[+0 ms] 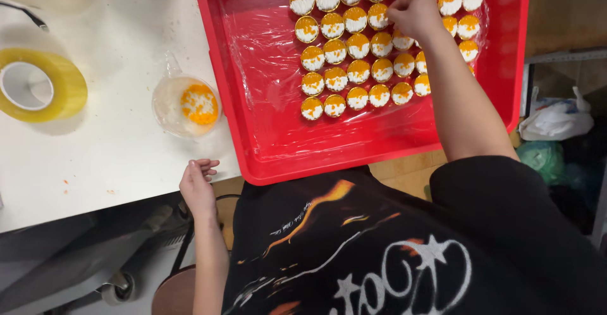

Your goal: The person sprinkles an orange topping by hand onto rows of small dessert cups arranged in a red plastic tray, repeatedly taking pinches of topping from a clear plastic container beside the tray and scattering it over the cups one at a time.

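Red plastic formed the tray (512,55) before you, lined with clear film (265,68); your right hand (414,12) reached into its far half, fingers pinched together over one small round cup (401,39), though whether they actually gripped it could not be told; the cups (346,74) stood in close rows, each a gold-rimmed disc with white filling and an orange topping; as a judgement, the work was well along, since several rows were set and touching, while the tray's left part and near strip lay bare; your left hand (197,185) rested at the edge of the white counter (114,157), fingers loosely curled and holding nothing; near it sat a clear bag (186,105) of white and orange bits, and farther left a roll of yellowish tape (38,85)
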